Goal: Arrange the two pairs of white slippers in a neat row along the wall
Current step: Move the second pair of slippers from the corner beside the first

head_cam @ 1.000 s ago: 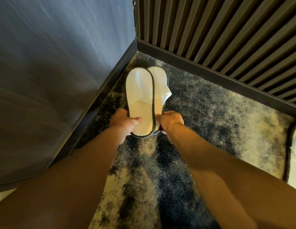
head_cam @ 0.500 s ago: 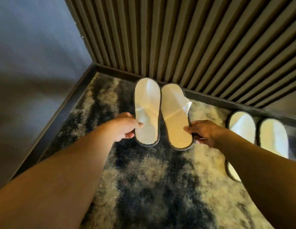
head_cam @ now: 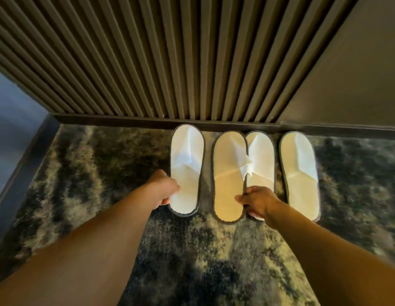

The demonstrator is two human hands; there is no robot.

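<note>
Several white slippers with dark trim lie toes-first against the slatted wall (head_cam: pixel 161 62). My left hand (head_cam: pixel 163 188) grips the heel edge of the leftmost slipper (head_cam: pixel 186 160). My right hand (head_cam: pixel 257 200) pinches the heel side of the second slipper (head_cam: pixel 228 171), which overlaps the edge of the third slipper (head_cam: pixel 261 164). The fourth slipper (head_cam: pixel 299 171) lies apart at the right, untouched. My right hand covers the heel of the third slipper.
A mottled dark and cream carpet (head_cam: pixel 103 173) covers the floor. A dark skirting board (head_cam: pixel 125 119) runs along the wall's foot. A blue-grey side wall (head_cam: pixel 8 120) closes the corner at the left. Carpet is bare left and right of the slippers.
I have carried the held pair rightwards from the corner, spread the two slippers apart, and brought them next to the other pair by the wall. The view has swung right.
</note>
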